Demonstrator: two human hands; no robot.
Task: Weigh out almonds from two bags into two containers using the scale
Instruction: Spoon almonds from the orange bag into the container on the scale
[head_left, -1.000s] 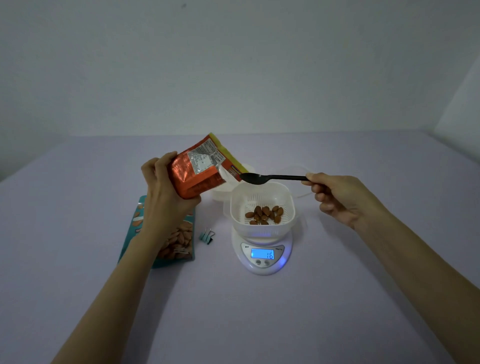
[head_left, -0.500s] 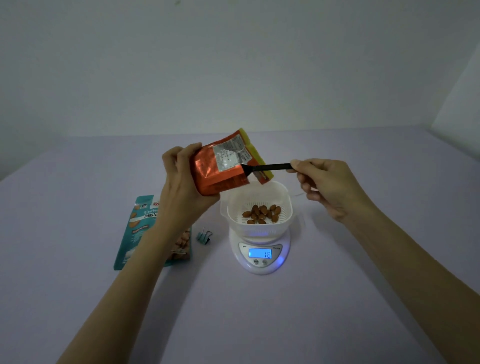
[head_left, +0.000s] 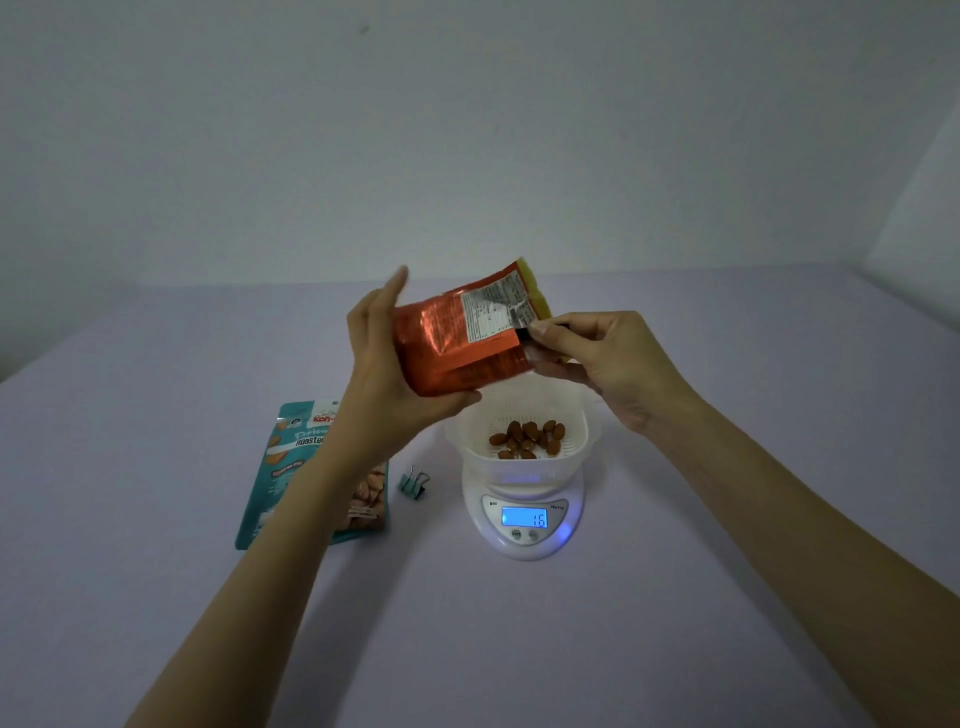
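Head view: both forearms reach forward over a pale worktop (head_left: 675, 597), and everything lies at or below the two grips.
Scale (head_left: 524, 519): nearest, below the right grip (head_left: 608, 358) and toward the person; its lit display reads 16 and faces the person so it can be read mid-scoop.
Teal bag (head_left: 311, 467): flat on the worktop under the left forearm, below the left grip (head_left: 384, 374); probably parked for its own turn.
Binder clip (head_left: 414, 483): between teal bag and scale, apart from both; likely a bag closure taken off.
Container (head_left: 519, 441): sits on the scale pan, straight under the right grip, so anything dropped falls in.
Almonds (head_left: 527, 439): a small heap in the container's bottom.
Left grip: wrapped round the orange bag (head_left: 452, 348), thumb under its lower edge, tilting the mouth toward the right grip for access.
Right grip: fingertips pinch the spoon (head_left: 560, 326) at the bag's mouth; only a dark sliver of handle shows, and the bowl is hidden, presumably inside fetching more.
Progress: first portion looks only partly weighed.
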